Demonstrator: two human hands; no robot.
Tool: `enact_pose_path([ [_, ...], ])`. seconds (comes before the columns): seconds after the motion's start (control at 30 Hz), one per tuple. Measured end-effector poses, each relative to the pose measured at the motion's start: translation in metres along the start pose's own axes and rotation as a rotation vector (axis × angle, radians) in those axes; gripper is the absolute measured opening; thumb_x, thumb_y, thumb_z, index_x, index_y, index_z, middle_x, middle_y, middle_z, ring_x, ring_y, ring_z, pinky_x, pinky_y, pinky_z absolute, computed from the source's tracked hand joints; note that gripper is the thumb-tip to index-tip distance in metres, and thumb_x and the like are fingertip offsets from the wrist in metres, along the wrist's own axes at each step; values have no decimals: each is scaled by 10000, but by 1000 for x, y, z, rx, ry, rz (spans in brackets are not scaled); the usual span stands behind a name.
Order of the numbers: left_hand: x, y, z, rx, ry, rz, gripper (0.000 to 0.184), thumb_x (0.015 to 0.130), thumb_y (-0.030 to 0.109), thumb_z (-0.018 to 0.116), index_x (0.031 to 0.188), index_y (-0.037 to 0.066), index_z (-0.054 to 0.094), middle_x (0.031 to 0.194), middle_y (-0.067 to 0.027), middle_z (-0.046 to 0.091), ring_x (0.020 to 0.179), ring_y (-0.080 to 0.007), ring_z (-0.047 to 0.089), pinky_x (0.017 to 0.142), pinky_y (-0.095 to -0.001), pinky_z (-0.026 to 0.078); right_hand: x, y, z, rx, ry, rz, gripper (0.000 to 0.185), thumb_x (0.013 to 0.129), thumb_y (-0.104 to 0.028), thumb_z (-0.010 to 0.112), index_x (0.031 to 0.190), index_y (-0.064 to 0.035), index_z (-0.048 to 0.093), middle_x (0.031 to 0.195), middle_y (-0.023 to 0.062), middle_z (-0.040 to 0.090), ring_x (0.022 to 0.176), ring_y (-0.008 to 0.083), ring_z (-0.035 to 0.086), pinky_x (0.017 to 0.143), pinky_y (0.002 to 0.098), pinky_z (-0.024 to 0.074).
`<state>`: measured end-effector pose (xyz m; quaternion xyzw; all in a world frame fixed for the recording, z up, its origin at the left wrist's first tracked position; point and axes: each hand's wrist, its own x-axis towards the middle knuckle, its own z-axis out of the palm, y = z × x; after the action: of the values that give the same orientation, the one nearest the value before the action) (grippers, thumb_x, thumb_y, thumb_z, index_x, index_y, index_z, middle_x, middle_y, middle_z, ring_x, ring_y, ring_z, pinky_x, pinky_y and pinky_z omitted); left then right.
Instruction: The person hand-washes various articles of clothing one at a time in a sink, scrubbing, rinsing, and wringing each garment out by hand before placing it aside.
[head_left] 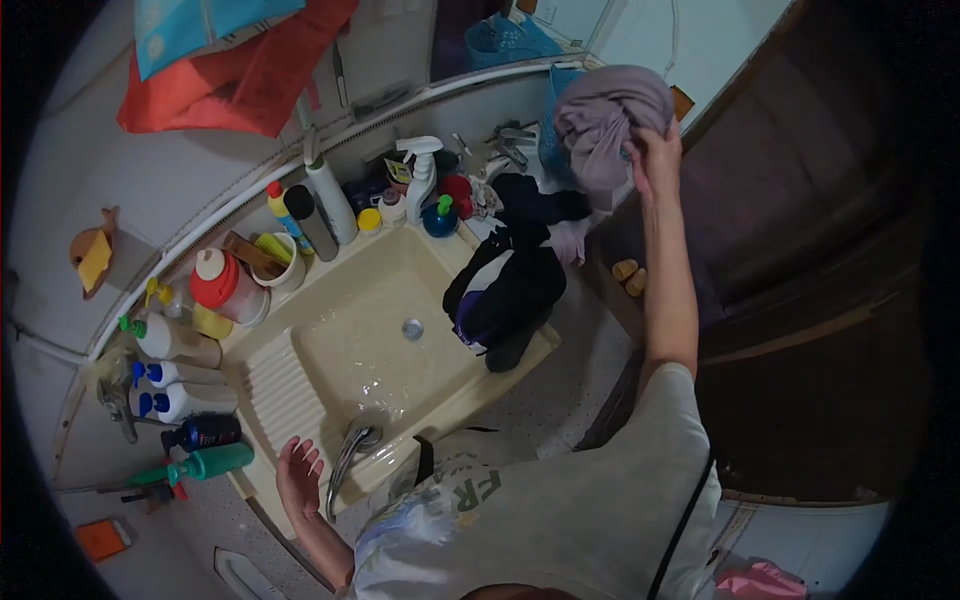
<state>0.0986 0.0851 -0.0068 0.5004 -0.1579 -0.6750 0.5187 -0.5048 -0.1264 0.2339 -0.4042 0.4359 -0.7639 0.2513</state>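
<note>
My right hand grips a bundled mauve cloth at the upper right, beside a blue basket. My left hand is held with its fingers apart and nothing in it, left of the chrome faucet. Between my hands is a beige sink with a ribbed washboard side, wet inside, with a round drain. Dark clothes lie in a heap over the sink's right corner. More dark cloth lies behind them, towards the basket.
Bottles, a red-lidded jug, a white cup and a spray bottle line the sink's left and back edges. Red and blue bags hang at the upper left. Yellow slippers lie on the floor at the right.
</note>
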Motion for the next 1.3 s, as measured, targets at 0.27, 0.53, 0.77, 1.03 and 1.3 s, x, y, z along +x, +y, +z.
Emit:
enact_pose_path([
  [0.27, -6, -2, 25, 43, 77, -6, 364, 891, 357, 492, 1142, 94, 507, 1018, -57, 586, 879, -169, 554, 749, -310, 446, 160, 83, -88, -680, 154, 171, 958, 710, -46, 716, 1405, -122, 61, 1237, 208, 449, 1015, 303, 550, 749, 421, 478],
  [0.53, -8, -16, -2, 129, 203, -84, 408, 894, 383, 474, 1157, 71, 496, 1019, -65, 588, 880, -174, 563, 754, -318, 467, -41, 159, -42, -722, -1103, 504, 526, 754, -144, 682, 1244, -118, 492, 1143, 149, 577, 1029, 239, 566, 856, 326, 465],
  [0.77, 9, -10, 8, 139, 120, -9, 402, 897, 380, 462, 1157, 75, 499, 1040, -64, 584, 891, -167, 555, 782, -318, 448, -162, 150, -58, -1481, -1098, 100, 723, 653, -226, 752, 1297, -160, 429, 1300, 183, 423, 1196, 341, 399, 944, 471, 373],
  [1.03, 36, -31, 49, 133, -97, -174, 338, 895, 293, 486, 1136, 57, 503, 987, -75, 603, 820, -157, 578, 720, -291, 479, -182, 117, -23, -1100, -766, 293, 305, 733, -182, 688, 986, -24, 622, 886, 163, 630, 809, 243, 605, 727, 353, 467],
  [1.3, 37, -26, 140, -124, -403, -653, 500, 867, 432, 490, 1227, 89, 445, 1052, -127, 580, 878, -268, 596, 810, -392, 481, -256, 63, 121, -130, -792, 396, 259, 738, -98, 716, 927, 45, 612, 788, 41, 631, 726, 54, 537, 640, 222, 440],
])
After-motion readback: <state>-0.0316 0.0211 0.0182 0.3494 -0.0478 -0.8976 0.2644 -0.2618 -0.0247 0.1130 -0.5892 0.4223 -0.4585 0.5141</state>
